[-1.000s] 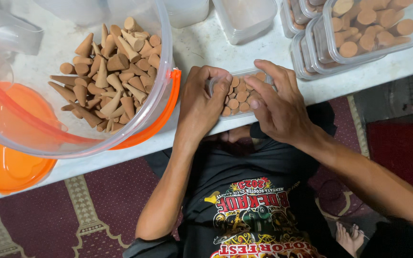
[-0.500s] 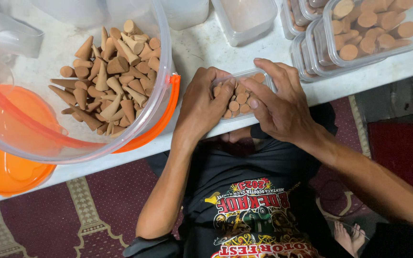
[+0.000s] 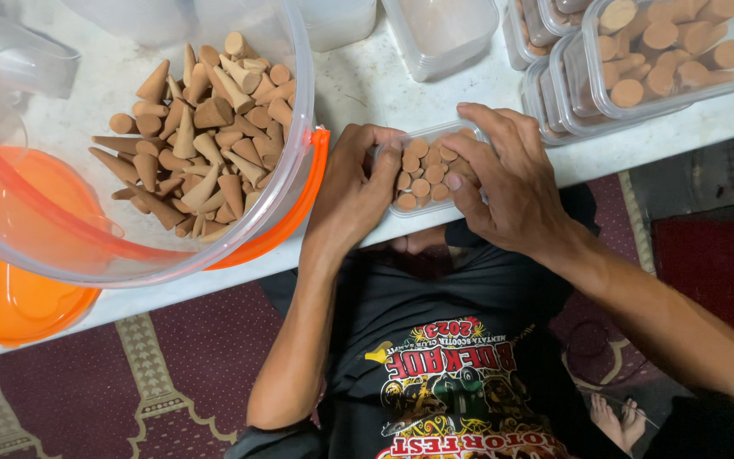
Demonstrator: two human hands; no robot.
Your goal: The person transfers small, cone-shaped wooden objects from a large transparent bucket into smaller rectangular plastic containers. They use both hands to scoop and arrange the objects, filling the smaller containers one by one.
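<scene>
So in the head view, both hands were on a small clear plastic rectangular tray (image 3: 431,167) sitting right at the near edge of the white table (image 3: 358,81). The tray was packed with little brown incense cones (image 3: 419,173) standing upright, so you only saw their round flat bases. The left hand (image 3: 357,189) was curled around the tray's left end, fingers bent over the rim and touching the cones there. The right hand (image 3: 507,183) was draped over the tray's right side, fingers half closed and spread across the far rim and the cones, thumb down along the near side. So neither hand was fully closed, both just cupping the tray between them.

Left of that, a big clear plastic tub with an orange rim (image 3: 295,119) was tilted toward the camera, holding a loose heap of longer brown cones (image 3: 201,136) lying every which way. An orange plastic lid (image 3: 10,289) sat under it near the left end of the table's near edge.

At the far right corner there were stacked clear plastic boxes (image 3: 669,59) already full of the same cones, and an empty clear container (image 3: 443,30) along the far edge. Below the table was a dark red patterned carpet (image 3: 163,374).
</scene>
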